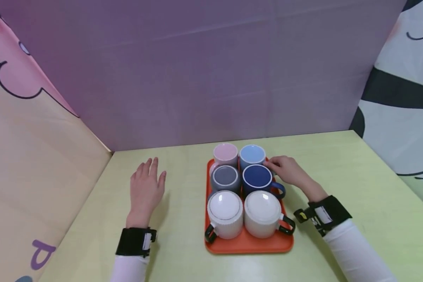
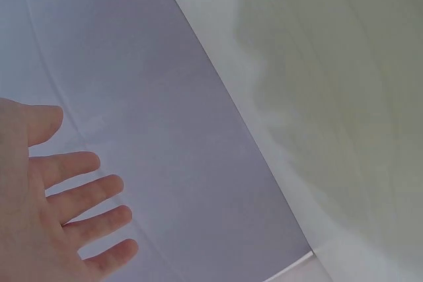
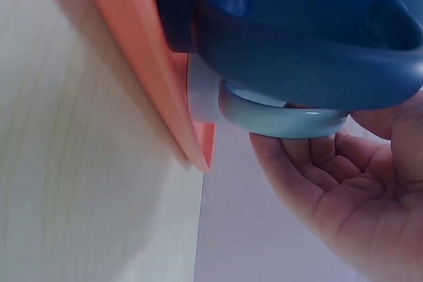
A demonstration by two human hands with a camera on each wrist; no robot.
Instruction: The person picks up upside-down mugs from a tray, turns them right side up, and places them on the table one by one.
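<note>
light blue ceramic mug (image 1: 252,156) sits in the back right corner of the orange plastic tray (image 1: 248,244), behind the dark blue mug (image 1: 257,178); the right hand (image 1: 288,172) curls fingers (image 3: 310,163) round its handle. left hand (image 1: 146,190) lies flat, fingers relaxed, on the pale green table (image 1: 356,176).

Pale green table (image 1: 356,176), purple back wall (image 1: 211,70), cartoon-printed side panels (image 1: 28,137).
</note>
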